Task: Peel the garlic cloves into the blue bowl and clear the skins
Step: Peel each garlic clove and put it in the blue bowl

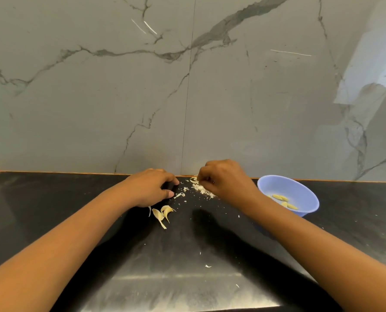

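Note:
A blue bowl point(300, 190) stands on the black counter at the right and holds several peeled garlic cloves point(284, 201). My right hand point(223, 179) rests just left of the bowl, fingers curled down onto a heap of white garlic skins point(202, 189) near the wall. My left hand point(152, 188) lies palm down to the left of that heap, fingers bent onto the counter; what is under it is hidden. Larger curled pieces of garlic skin point(162, 215) lie just in front of my left hand.
The black counter point(75, 199) runs along a grey marble wall point(187, 86). Small skin flakes point(207, 266) are scattered across the counter toward me. The near part of the counter reflects light.

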A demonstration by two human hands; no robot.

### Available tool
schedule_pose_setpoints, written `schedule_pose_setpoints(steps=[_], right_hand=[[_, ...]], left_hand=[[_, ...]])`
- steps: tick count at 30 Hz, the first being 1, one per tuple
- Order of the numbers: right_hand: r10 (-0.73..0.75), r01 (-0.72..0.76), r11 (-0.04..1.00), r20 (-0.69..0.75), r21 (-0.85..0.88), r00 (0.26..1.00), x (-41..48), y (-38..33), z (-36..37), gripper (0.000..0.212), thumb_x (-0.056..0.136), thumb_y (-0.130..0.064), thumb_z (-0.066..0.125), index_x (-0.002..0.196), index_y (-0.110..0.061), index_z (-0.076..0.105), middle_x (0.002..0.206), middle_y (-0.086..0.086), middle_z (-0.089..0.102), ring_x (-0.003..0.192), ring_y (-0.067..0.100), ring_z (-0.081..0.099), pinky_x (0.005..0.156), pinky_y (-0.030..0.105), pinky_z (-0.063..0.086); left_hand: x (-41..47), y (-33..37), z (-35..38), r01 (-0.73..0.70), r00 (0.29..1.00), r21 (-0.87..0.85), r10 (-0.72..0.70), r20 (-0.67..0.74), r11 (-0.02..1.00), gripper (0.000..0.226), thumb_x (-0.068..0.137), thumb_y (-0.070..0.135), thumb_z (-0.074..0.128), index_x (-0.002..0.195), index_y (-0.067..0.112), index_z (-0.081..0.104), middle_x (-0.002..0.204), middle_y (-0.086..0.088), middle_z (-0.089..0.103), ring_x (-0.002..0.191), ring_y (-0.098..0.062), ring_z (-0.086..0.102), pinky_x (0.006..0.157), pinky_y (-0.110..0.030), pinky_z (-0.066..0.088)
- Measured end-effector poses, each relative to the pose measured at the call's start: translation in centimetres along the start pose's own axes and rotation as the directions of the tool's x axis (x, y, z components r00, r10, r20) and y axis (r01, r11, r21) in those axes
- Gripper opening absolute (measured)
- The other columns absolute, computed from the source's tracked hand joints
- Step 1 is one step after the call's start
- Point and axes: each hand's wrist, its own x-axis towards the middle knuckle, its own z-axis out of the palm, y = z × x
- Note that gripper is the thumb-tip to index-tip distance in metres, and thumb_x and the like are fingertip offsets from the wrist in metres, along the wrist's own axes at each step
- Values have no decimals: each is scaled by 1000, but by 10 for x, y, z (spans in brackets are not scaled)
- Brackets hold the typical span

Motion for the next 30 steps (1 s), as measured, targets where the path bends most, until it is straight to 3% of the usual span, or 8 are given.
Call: schedule_pose_setpoints(steps=[5, 8, 12, 16, 19, 22, 25, 30], right_hand=[[-27, 43, 997, 228, -63, 973, -2, -6, 6, 19, 92, -15, 53, 101, -11, 70, 101, 9, 66, 94, 27, 59, 74, 33, 41], [44, -42, 999, 67, -25, 997, 2, 0, 1, 18, 91, -13, 55, 98, -11, 71, 95, 8, 67, 88, 28, 61, 70, 32, 40], [-40, 93, 977, 265, -192, 963, 7, -16, 14, 21, 94, -14, 47, 103, -7, 64, 104, 10, 62, 96, 30, 58, 69, 34, 36], [168, -181, 970, 92, 162, 982, 21, 1, 18, 15, 89, -16, 62, 98, -13, 73, 92, 5, 71, 86, 22, 65, 74, 30, 48], [430, -437, 484, 229, 758, 873, 11, 10, 14, 12, 87, -8, 67, 97, -7, 72, 80, 6, 71, 70, 12, 68, 71, 23, 57], [406, -452, 55, 394, 890, 825, 8, 15, 3, 10, 88, -1, 62, 95, -6, 68, 83, 10, 72, 68, 12, 69, 65, 22, 57], [355, -479, -29, 457, 877, 816, 8, 12, -4, 8, 86, -4, 65, 93, -9, 63, 81, 8, 74, 70, 15, 69, 62, 24, 57], [293, -469, -70, 468, 880, 834, 8, 8, -6, 8, 85, -8, 67, 86, -12, 61, 79, 7, 73, 69, 15, 68, 57, 23, 54]], left_hand=[[0, 1, 0, -7, 1000, 34, 8, -13, 999, 39, 96, 40, 52, 135, 37, 47, 134, 9, 49, 123, -14, 44, 98, -36, 43], [1, 0, 0, -8, 1000, 24, 8, 0, 1000, 39, 96, 40, 52, 135, 37, 47, 133, 9, 49, 122, -13, 44, 98, -35, 43], [1, -1, 2, -4, 1000, 30, 5, -23, 1000, 39, 95, 42, 54, 133, 38, 48, 131, 9, 51, 120, -14, 45, 96, -36, 44], [0, 1, 1, 3, 993, -19, -6, -120, 1000, 44, 88, 44, 63, 130, 37, 51, 125, 10, 56, 115, -12, 51, 94, -36, 46], [-3, 7, -3, -54, 940, -134, 5, -341, 989, 34, 84, 43, 69, 117, 40, 60, 114, 22, 60, 107, -3, 56, 88, -31, 49], [-8, 15, -6, -197, 857, -356, -16, -515, 914, 17, 78, 38, 76, 94, 40, 70, 87, 25, 67, 87, 7, 62, 73, -14, 47], [-13, 25, -5, -282, 821, -448, -29, -570, 848, 14, 76, 31, 78, 90, 32, 74, 74, 23, 66, 78, 12, 61, 64, -1, 40], [-14, 32, -3, -387, 796, -546, -31, -605, 743, 12, 71, 36, 73, 82, 34, 73, 74, 16, 72, 75, 0, 66, 65, -6, 46]])
